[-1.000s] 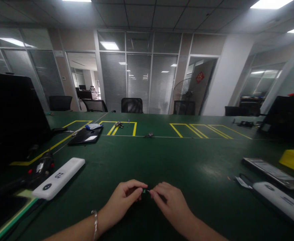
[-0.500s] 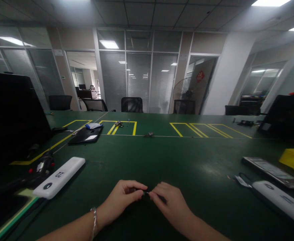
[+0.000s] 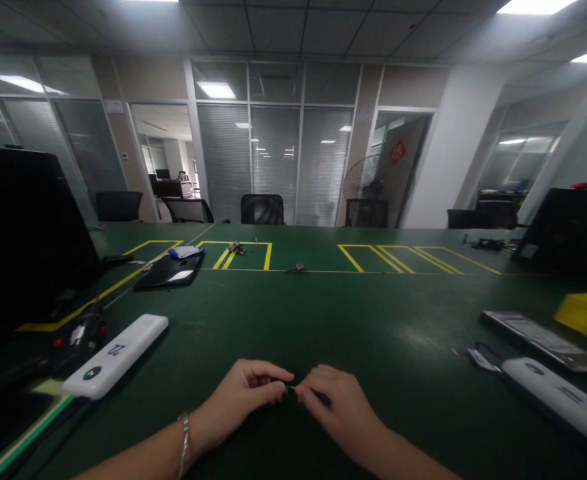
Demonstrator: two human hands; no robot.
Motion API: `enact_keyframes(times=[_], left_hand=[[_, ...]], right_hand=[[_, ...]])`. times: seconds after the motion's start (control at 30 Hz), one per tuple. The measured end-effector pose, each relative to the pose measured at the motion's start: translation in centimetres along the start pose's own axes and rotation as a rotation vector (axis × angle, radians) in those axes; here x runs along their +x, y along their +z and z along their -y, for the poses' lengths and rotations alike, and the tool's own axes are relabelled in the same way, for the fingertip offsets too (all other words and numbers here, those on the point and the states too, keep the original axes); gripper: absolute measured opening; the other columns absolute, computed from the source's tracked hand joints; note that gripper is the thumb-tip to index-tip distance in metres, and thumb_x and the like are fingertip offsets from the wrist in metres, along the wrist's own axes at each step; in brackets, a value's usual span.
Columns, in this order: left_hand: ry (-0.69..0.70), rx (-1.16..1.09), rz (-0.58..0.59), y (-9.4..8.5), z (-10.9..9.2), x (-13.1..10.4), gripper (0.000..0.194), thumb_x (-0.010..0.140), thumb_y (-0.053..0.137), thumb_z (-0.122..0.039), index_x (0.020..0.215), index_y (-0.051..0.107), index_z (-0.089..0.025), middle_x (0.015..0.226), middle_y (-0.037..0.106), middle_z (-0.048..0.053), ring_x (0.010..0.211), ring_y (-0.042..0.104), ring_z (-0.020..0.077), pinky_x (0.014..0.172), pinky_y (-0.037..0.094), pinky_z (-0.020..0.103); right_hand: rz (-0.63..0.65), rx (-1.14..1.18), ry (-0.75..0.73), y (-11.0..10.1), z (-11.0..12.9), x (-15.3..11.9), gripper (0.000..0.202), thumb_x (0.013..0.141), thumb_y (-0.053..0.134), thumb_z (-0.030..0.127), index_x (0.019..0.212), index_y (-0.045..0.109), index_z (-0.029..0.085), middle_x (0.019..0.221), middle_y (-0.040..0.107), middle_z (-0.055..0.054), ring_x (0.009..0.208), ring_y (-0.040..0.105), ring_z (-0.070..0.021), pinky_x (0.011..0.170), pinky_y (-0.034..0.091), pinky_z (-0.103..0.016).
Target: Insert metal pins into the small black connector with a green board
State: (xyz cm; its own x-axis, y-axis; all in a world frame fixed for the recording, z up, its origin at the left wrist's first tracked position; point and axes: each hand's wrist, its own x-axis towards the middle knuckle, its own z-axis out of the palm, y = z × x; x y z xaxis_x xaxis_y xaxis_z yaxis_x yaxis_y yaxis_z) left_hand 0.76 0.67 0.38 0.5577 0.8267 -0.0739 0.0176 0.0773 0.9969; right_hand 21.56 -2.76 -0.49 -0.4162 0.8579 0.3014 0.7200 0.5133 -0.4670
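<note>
Low in the middle of the head view, my left hand [image 3: 248, 393] and my right hand [image 3: 336, 407] face each other above the green table [image 3: 293, 327]. A tiny greenish and pale piece [image 3: 289, 388] shows between their fingertips, too small to name. The thumb and forefinger of my left hand pinch around its left end. On the other side, my right hand's fingers are closed at its right end. Most of the piece is hidden by the fingers. A silvery bracelet [image 3: 184, 443] circles my left wrist.
At left lie a white power bank [image 3: 118, 357] marked 22 and a black tablet-like slab [image 3: 168, 270]. To the right are a phone [image 3: 543, 340], another white power bank [image 3: 558, 397] and a yellow object [image 3: 583, 313]. Small metal parts [image 3: 298, 268] lie farther back, near yellow tape outlines [image 3: 353, 259].
Both hands hold nearly the same pose, with only a slight shift at the fingertips. The whole view has moved a little.
</note>
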Motion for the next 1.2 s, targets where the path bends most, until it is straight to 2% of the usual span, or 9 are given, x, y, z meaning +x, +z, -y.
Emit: enact_keyframes(times=[0.27,0.37,0.43,0.53,0.63,0.7,0.8,0.97,1.2], left_hand=[[0.041,0.034,-0.096,0.37,0.31,0.03,0.021,0.075,0.073,-0.026,0.093,0.074,-0.015,0.078,0.069,0.003,0.073,0.057,0.0157,0.069,0.042,0.027],[0.066,0.018,-0.132,0.29,0.37,0.05,0.02,0.08,0.069,-0.027,0.097,0.072,-0.017,0.085,0.068,0.003,0.076,0.059,0.016,0.072,0.045,0.028],[0.089,0.013,-0.11,0.25,0.44,0.01,0.025,0.082,0.067,-0.027,0.105,0.069,-0.019,0.097,0.068,0.004,0.084,0.061,0.0181,0.079,0.046,0.031],[0.12,0.051,-0.007,0.22,0.66,-0.09,0.033,0.084,0.065,-0.027,0.116,0.065,-0.022,0.111,0.067,0.007,0.1,0.061,0.0228,0.088,0.045,0.035],[0.156,0.144,0.0,0.22,0.87,-0.12,0.026,0.088,0.061,-0.029,0.112,0.066,-0.022,0.113,0.066,0.008,0.106,0.059,0.0245,0.092,0.044,0.037],[0.176,0.163,-0.013,0.24,0.92,-0.07,0.022,0.088,0.06,-0.028,0.108,0.067,-0.021,0.107,0.067,0.007,0.102,0.06,0.0232,0.09,0.044,0.036],[0.193,0.123,0.003,0.33,0.93,0.0,0.021,0.087,0.062,-0.025,0.107,0.063,-0.02,0.1,0.066,0.005,0.096,0.061,0.0207,0.086,0.045,0.034],[0.179,0.194,0.033,0.61,0.82,-0.15,0.033,0.085,0.062,-0.018,0.117,0.059,-0.022,0.089,0.061,0.001,0.083,0.058,0.0165,0.076,0.044,0.029],[0.136,0.061,0.029,0.66,0.66,0.01,0.024,0.078,0.068,-0.017,0.1,0.06,-0.016,0.082,0.064,0.001,0.071,0.056,0.0126,0.067,0.041,0.025]], right_hand=[[-0.015,0.003,0.037,0.02,0.05,-0.07,0.025,0.095,0.049,0.027,0.077,0.065,0.02,0.073,0.064,0.001,0.07,0.058,-0.0137,0.064,0.037,-0.023],[-0.032,0.053,0.038,-0.27,0.24,-0.02,0.027,0.096,0.047,0.027,0.077,0.064,0.02,0.073,0.064,0.001,0.07,0.058,-0.0133,0.064,0.037,-0.023],[-0.025,0.102,0.012,-0.33,0.36,-0.05,0.024,0.095,0.049,0.029,0.079,0.064,0.02,0.075,0.065,0.001,0.07,0.058,-0.0129,0.064,0.038,-0.023],[0.003,0.11,-0.074,-0.01,0.37,-0.21,0.012,0.087,0.061,0.031,0.082,0.065,0.022,0.076,0.066,0.001,0.072,0.059,-0.0142,0.064,0.037,-0.024],[0.001,0.109,-0.104,0.47,0.31,-0.39,0.008,0.085,0.063,0.027,0.092,0.066,0.024,0.081,0.069,0.001,0.076,0.061,-0.0155,0.067,0.039,-0.025],[-0.012,0.134,-0.088,0.58,0.36,-0.46,0.013,0.086,0.061,0.025,0.098,0.065,0.025,0.087,0.069,0.0,0.079,0.062,-0.016,0.069,0.04,-0.025],[-0.048,0.145,-0.036,0.37,0.56,-0.46,0.01,0.086,0.059,0.023,0.096,0.063,0.023,0.085,0.068,-0.001,0.077,0.061,-0.0162,0.068,0.041,-0.026],[-0.048,0.159,0.007,-0.04,0.62,-0.38,0.009,0.086,0.057,0.02,0.094,0.061,0.021,0.085,0.066,-0.002,0.075,0.06,-0.0157,0.067,0.042,-0.025],[-0.056,0.193,0.006,0.22,0.33,-0.24,0.009,0.09,0.055,0.023,0.092,0.064,0.022,0.084,0.066,-0.001,0.076,0.06,-0.0156,0.069,0.042,-0.025]])
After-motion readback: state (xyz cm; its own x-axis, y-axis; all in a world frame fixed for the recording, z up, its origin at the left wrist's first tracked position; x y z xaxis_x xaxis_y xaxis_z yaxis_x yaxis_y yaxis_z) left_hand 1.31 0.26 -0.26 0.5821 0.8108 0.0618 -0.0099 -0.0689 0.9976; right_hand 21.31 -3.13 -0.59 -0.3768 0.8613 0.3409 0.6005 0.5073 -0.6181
